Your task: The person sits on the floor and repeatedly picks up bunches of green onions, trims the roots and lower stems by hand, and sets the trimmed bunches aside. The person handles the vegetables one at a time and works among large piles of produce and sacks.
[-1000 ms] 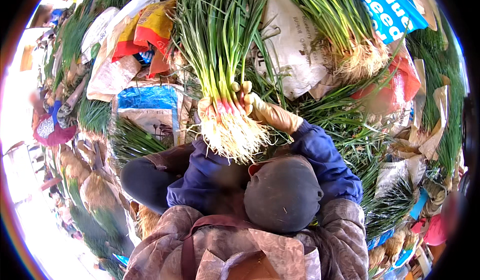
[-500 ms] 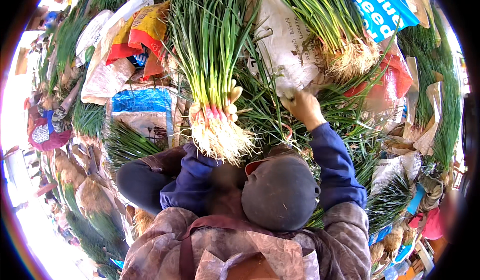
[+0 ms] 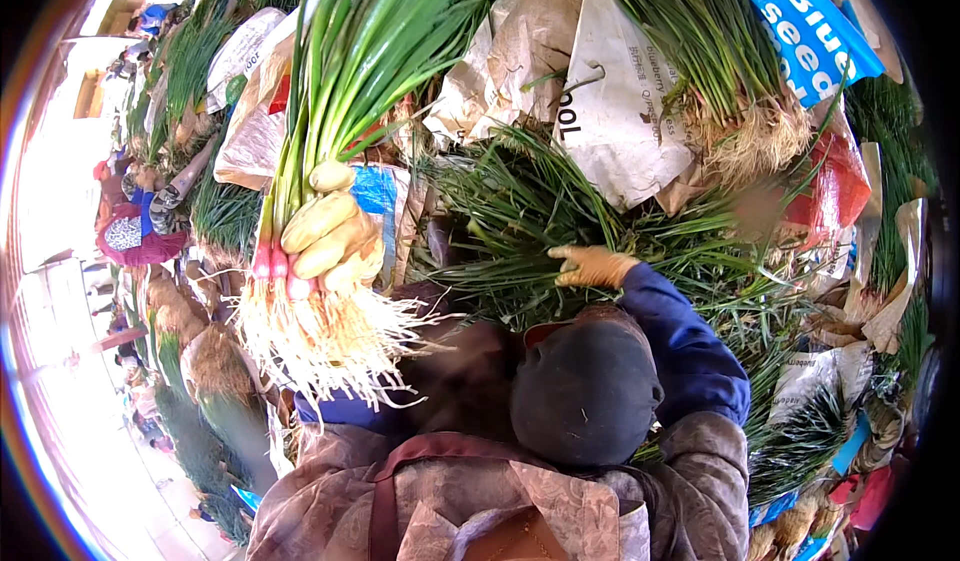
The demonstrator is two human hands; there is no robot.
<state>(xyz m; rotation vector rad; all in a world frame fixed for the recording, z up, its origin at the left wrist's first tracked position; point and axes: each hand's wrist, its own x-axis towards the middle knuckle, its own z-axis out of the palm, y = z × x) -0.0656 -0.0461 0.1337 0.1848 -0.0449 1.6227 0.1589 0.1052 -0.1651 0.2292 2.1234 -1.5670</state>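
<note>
Left fingers grip an onion bunch, open room between them and right fingers spread over leaves.

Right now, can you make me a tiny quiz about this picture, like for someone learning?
1. Which hand grips the onion bunch?
2. True or false: the bunch's roots are nearer the top of the picture than its leaves.
3. Fill in the colour: the right hand is over ____ leaves.

Key:
1. The left hand.
2. False; the roots are lower.
3. Green.
</note>
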